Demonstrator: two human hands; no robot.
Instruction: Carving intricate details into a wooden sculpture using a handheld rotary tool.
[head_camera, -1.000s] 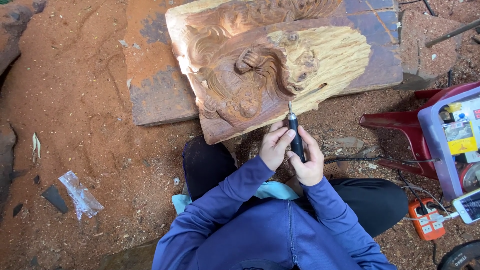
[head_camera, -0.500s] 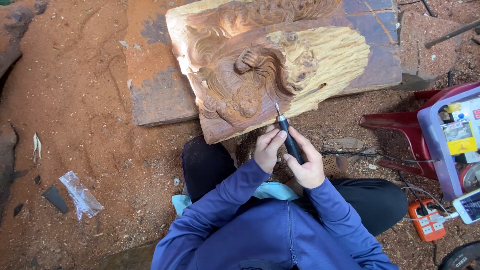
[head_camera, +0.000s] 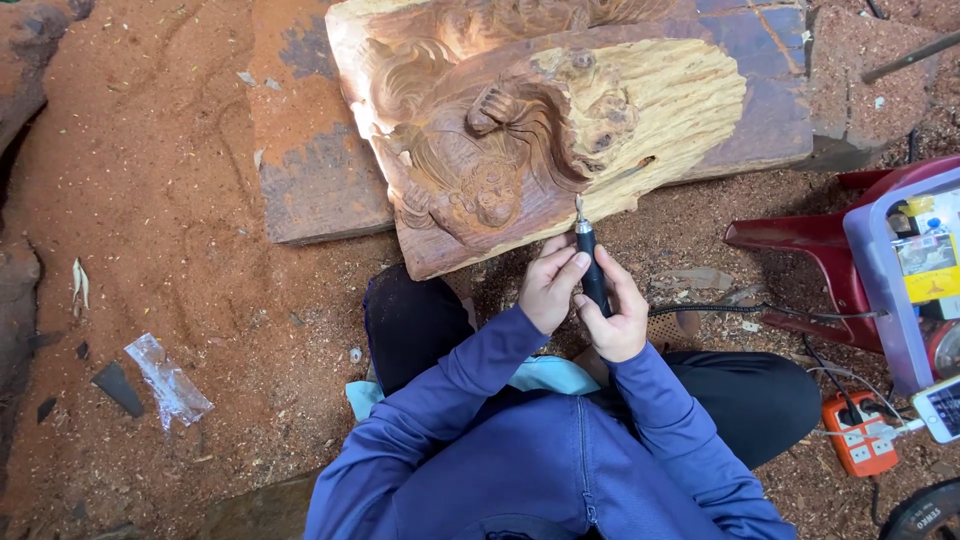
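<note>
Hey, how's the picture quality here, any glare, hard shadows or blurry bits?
Head view: soft, even daylight, no hard shadows; no glare on the wood carving; both hands and the black carving tool look sharp; edges bend slightly from the wide lens, and the clear plastic box is cut off at right.

Our little black carving tool (head_camera: 592, 270) and the wood carving (head_camera: 540, 130)

We are seeing the tool standing upright, tip touching the brown carved block's pale lower edge.
</note>
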